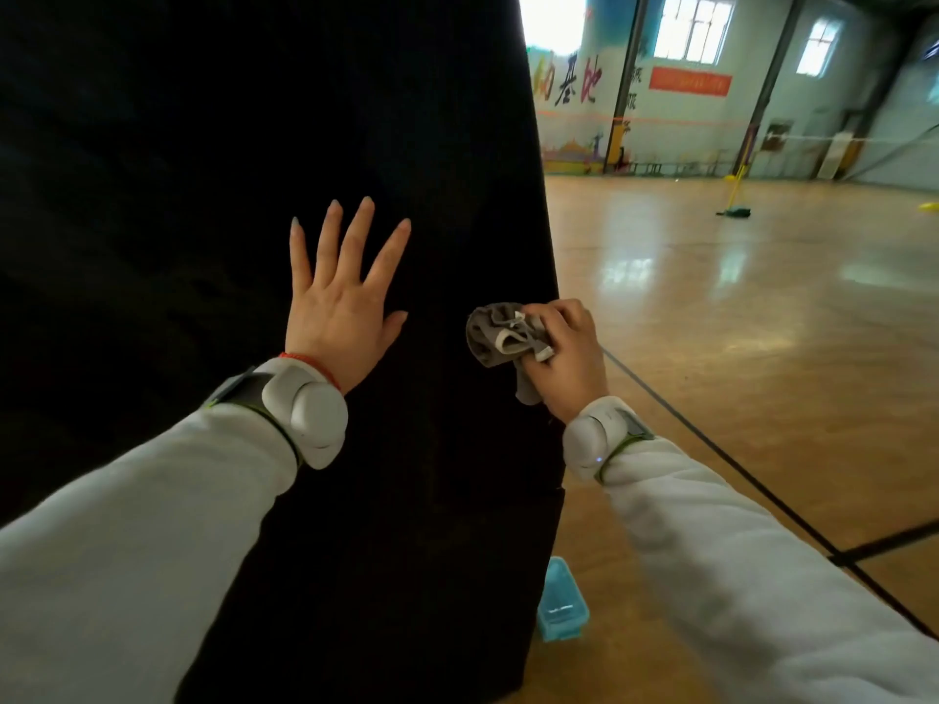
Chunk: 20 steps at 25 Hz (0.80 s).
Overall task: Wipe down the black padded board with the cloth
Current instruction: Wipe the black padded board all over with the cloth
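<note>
Right hand [569,358] grips the cloth [500,335] at three o'clock on the board [228,119], left hand [345,302] pressed flat; mid-wipe, next likely sweeping toward nine.

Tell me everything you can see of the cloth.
The cloth is a small grey-brown rag with a paler hemmed edge, soft and crumpled into folds. The right hand grips it, fingers curled round its bunched end, a tail hanging below the palm. It lies against the black padded board near the board's right edge.

sleeves [152,525] white | wrist trackers [310,414] white-grey, green-edged straps | bracelet [306,359] red cord, left wrist
</note>
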Each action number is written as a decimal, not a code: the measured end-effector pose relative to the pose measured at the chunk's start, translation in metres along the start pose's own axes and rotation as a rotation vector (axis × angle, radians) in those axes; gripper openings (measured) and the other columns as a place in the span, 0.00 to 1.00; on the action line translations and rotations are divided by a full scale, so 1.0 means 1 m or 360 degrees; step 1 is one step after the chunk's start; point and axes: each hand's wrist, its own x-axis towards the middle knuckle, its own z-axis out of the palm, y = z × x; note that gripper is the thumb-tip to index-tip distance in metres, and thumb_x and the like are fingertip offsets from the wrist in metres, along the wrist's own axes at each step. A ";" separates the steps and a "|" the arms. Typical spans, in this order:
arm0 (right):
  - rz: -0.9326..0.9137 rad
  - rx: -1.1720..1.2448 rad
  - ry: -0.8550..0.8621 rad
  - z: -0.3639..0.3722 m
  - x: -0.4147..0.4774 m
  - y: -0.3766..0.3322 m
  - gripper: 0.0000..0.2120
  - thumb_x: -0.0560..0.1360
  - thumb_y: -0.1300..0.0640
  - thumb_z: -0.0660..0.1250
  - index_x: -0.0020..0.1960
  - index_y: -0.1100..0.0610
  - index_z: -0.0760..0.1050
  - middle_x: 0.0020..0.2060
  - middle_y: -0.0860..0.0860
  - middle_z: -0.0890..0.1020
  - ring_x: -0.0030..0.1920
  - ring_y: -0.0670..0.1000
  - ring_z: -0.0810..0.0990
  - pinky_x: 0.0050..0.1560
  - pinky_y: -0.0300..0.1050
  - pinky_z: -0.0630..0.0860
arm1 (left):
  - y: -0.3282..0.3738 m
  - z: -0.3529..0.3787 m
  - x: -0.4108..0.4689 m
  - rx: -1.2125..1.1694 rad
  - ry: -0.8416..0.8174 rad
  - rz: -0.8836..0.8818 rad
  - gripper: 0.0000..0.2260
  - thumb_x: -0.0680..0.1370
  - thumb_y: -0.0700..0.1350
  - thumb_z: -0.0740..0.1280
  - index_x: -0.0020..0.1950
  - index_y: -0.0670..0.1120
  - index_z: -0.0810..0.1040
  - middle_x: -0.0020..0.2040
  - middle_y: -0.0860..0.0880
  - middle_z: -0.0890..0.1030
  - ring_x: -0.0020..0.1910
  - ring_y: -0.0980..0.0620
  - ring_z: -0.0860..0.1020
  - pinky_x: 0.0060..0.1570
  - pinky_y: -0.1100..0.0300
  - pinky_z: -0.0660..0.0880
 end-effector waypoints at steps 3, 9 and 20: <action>-0.0029 0.0000 0.0031 -0.013 0.018 -0.012 0.17 0.69 0.66 0.68 0.58 0.60 0.74 0.52 0.57 0.72 0.53 0.58 0.71 0.48 0.43 0.65 | -0.002 -0.013 0.016 0.0014 0.0034 -0.0044 0.38 0.73 0.50 0.70 0.76 0.46 0.53 0.76 0.41 0.54 0.75 0.39 0.50 0.70 0.42 0.39; -0.0240 -0.0087 0.0177 -0.040 0.066 -0.046 0.19 0.68 0.66 0.68 0.59 0.60 0.74 0.52 0.58 0.72 0.53 0.58 0.71 0.50 0.45 0.69 | -0.014 -0.041 0.050 0.0069 0.0151 -0.0093 0.36 0.73 0.50 0.68 0.76 0.41 0.54 0.76 0.41 0.54 0.75 0.40 0.50 0.71 0.44 0.40; -0.0462 -0.0268 0.0556 -0.060 0.147 -0.094 0.21 0.65 0.68 0.71 0.56 0.56 0.77 0.50 0.57 0.74 0.51 0.59 0.72 0.50 0.57 0.73 | -0.044 -0.063 0.104 0.0090 0.0100 -0.0256 0.36 0.76 0.55 0.64 0.77 0.47 0.49 0.77 0.42 0.46 0.75 0.42 0.43 0.71 0.43 0.38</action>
